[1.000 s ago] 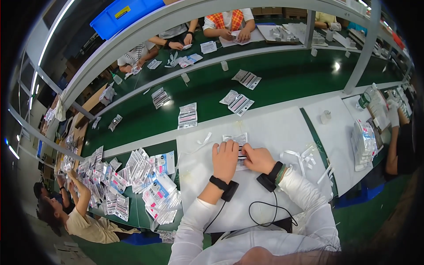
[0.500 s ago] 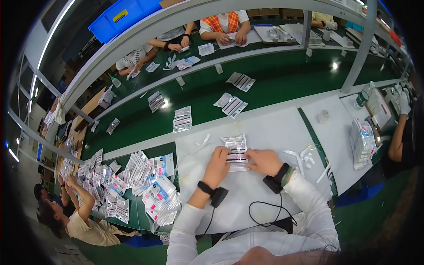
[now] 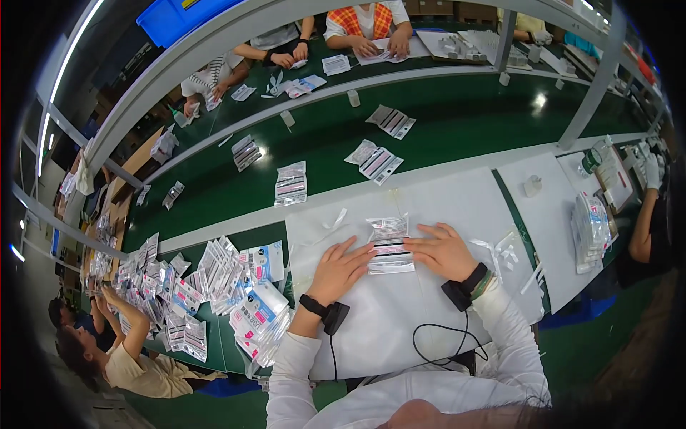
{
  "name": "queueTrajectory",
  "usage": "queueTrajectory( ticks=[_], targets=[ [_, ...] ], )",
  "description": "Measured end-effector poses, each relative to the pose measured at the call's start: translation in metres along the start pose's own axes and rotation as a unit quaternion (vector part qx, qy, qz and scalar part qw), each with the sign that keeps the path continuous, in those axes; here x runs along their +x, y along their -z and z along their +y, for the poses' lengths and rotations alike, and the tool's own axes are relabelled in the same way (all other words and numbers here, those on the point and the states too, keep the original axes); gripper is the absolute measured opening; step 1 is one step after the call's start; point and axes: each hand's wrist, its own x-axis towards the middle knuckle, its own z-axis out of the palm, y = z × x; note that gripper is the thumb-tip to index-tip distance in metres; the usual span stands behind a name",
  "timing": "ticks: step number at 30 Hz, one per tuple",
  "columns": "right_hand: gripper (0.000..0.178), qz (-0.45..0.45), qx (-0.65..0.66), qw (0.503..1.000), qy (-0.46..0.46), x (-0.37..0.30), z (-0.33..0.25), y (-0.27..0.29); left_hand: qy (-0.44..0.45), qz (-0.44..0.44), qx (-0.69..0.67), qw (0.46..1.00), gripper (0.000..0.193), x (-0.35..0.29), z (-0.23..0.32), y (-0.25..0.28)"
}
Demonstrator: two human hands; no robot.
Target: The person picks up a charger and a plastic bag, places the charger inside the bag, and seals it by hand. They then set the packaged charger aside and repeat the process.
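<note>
A silvery pouch with pink and black stripes (image 3: 391, 266) lies on the white work sheet (image 3: 400, 322) in front of me. My left hand (image 3: 339, 270) rests flat at its left edge, fingers stretched out and fingertips touching it. From the other side my right hand (image 3: 443, 253) lies with fingers spread, its tips on the pouch's right edge. Neither hand grips anything. Each wrist carries a black strap with a small dark box and a cable.
To the left is a heap of similar pouches (image 3: 261, 318). Several more, such as one pouch (image 3: 291, 183), lie on the green belt (image 3: 443, 129). White strips (image 3: 506, 252) sit at right, near a pouch stack (image 3: 590, 232). Co-workers sit opposite and at both sides.
My fingers have opened from a closer hold on the pouch's sides and now lie spread out. Both hands have moved slightly apart, and the view has shifted a little.
</note>
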Motion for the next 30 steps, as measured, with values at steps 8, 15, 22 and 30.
queueTrajectory(
  ticks=[8, 15, 22, 30],
  targets=[
    [0.024, 0.045, 0.032, 0.997, -0.058, 0.038, -0.046, -0.004, 0.115, 0.024, -0.131, 0.984, 0.023, 0.009, -0.010, -0.010],
    [0.016, 0.050, 0.016, 0.998, -0.042, 0.052, -0.081, -0.054, 0.105, 0.089, -0.150, 0.979, 0.018, 0.007, -0.019, -0.019],
    [0.019, 0.003, -0.031, 0.998, -0.055, 0.053, -0.096, -0.054, 0.055, 0.113, -0.130, 0.983, 0.024, -0.002, -0.025, -0.031],
    [0.018, 0.053, 0.018, 0.996, -0.064, 0.037, -0.085, -0.056, 0.067, 0.096, -0.147, 0.982, 0.028, 0.001, -0.007, -0.025]
  ],
)
